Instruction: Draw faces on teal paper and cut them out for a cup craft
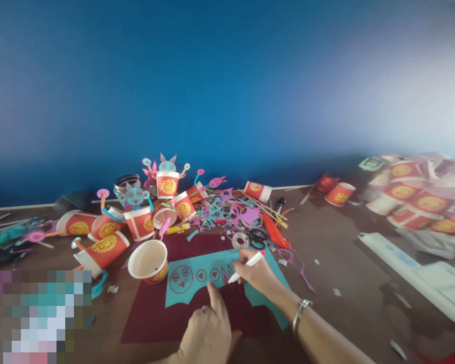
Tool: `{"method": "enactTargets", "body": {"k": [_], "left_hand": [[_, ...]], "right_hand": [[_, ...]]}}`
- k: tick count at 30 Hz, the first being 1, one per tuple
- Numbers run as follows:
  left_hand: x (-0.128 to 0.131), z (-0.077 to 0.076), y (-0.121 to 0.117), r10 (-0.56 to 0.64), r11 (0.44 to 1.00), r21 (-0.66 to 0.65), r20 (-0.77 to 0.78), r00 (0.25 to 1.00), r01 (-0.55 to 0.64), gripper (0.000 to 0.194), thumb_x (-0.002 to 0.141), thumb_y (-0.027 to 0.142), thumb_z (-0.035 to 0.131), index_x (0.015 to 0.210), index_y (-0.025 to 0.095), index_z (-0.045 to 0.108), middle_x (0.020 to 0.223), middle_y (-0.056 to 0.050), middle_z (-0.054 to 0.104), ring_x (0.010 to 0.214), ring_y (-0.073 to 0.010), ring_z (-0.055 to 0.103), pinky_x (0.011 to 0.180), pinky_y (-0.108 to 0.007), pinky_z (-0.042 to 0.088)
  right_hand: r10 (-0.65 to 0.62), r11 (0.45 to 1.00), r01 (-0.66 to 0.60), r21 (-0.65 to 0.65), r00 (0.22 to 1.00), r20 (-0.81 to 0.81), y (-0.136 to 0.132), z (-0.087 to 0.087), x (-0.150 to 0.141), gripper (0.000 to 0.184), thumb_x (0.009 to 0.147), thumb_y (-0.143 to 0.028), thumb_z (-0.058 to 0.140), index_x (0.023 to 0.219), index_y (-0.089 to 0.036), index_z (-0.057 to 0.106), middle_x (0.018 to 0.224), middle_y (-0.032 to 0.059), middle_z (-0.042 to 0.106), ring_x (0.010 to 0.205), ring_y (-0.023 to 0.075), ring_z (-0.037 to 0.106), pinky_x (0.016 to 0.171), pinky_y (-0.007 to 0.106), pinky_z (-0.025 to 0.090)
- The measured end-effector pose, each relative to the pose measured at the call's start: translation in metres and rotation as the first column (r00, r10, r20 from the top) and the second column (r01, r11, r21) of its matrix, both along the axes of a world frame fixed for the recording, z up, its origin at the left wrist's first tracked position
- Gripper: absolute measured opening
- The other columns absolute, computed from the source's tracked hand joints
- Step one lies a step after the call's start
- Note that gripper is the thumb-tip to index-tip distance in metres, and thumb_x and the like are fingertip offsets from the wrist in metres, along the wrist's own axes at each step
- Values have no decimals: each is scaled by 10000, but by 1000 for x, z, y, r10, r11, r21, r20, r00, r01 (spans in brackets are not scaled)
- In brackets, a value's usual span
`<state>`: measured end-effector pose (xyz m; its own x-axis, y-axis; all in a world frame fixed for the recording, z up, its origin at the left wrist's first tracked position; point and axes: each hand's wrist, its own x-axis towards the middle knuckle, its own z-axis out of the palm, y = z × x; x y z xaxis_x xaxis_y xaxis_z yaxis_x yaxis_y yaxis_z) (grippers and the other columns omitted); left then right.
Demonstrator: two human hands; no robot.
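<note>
Right hand (250, 272) closed around the white marker (255, 258), I'm working low over the blue paper (175, 297), right of the open cup (147, 260), while my half-open, empty left hand (208, 326) is steadying its near edge, best pressed flat for clean lines.

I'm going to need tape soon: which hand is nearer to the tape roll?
Right. The right hand, holding a marker, is just below the tape roll in view; the left hand is farther, lower left.
</note>
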<state>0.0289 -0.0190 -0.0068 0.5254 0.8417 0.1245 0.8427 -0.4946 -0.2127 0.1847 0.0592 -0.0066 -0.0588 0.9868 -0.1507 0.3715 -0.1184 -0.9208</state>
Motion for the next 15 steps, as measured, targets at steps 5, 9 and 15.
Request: {"method": "enactTargets", "body": {"k": [5,9,15], "left_hand": [[0,1,0,6,1000,-29,-30,1000,-7,626,724,540,610,1141,73,618,1108,-282,609,530,-152,601,460,-233,502],[0,0,0,-6,999,-34,-33,999,5,615,739,533,596,1140,66,618,1110,-285,607,529,-159,600,456,-245,503],[0,-1,0,-2,999,-45,-15,1000,1,625,732,535,602,1141,62,617,1112,-284,607,529,-165,603,457,-248,500]], "right_hand": [[-150,988,152,30,987,-55,6,-3,6,170,649,-230,464,519,-221,355,358,-64,485,396,114,519,419,201,326],[-142,989,142,35,990,-7,7,-8,8,193,671,-247,484,525,-220,362,362,-58,502,372,102,471,414,202,310],[-115,992,113,54,993,41,5,-6,6,207,699,-274,495,542,-218,374,383,-56,514,375,97,451,405,200,296]]}}
